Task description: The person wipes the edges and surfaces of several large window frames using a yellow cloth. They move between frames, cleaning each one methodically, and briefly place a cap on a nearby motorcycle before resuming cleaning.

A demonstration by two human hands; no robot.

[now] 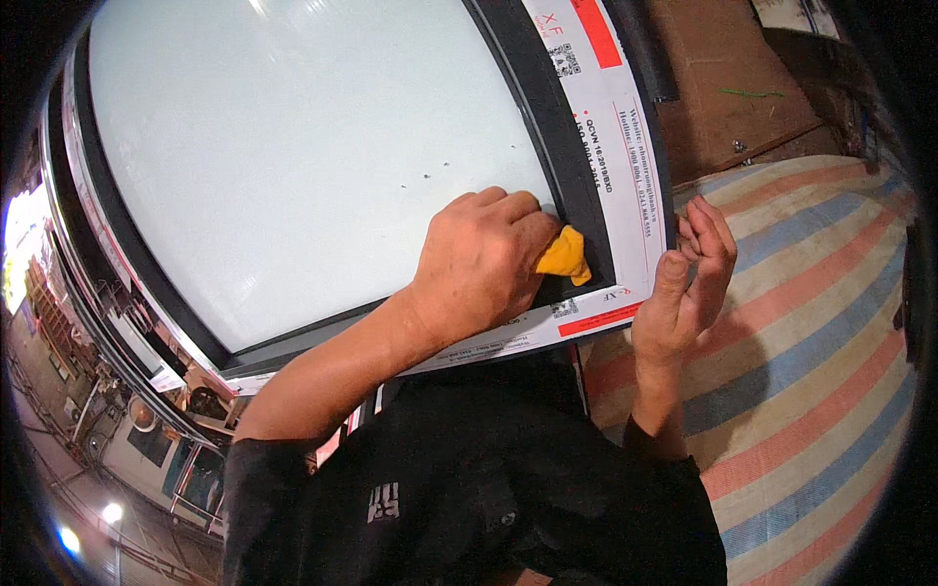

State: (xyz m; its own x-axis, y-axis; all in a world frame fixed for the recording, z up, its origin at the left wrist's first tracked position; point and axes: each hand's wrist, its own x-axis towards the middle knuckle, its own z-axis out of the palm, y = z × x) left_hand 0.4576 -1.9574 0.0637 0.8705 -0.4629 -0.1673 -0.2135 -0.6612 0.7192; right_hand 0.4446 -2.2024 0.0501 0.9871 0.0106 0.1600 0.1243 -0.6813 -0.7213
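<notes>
My left hand (484, 259) is closed around a small yellow cloth (567, 256) and presses it against the dark frame (576, 166) of a glass window panel, near its lower right corner. The pale glass pane (293, 166) fills the upper left of the view. My right hand (689, 283) rests with its fingers loosely curled against the outer edge of the frame, where a white protective film with red stripes (625, 127) covers it. That hand holds nothing.
A striped tarpaulin (811, 332) in blue, orange and beige lies under the panel on the right. Brown cardboard (733, 78) sits at the upper right. A workshop with lamps shows far below at the lower left (117, 439).
</notes>
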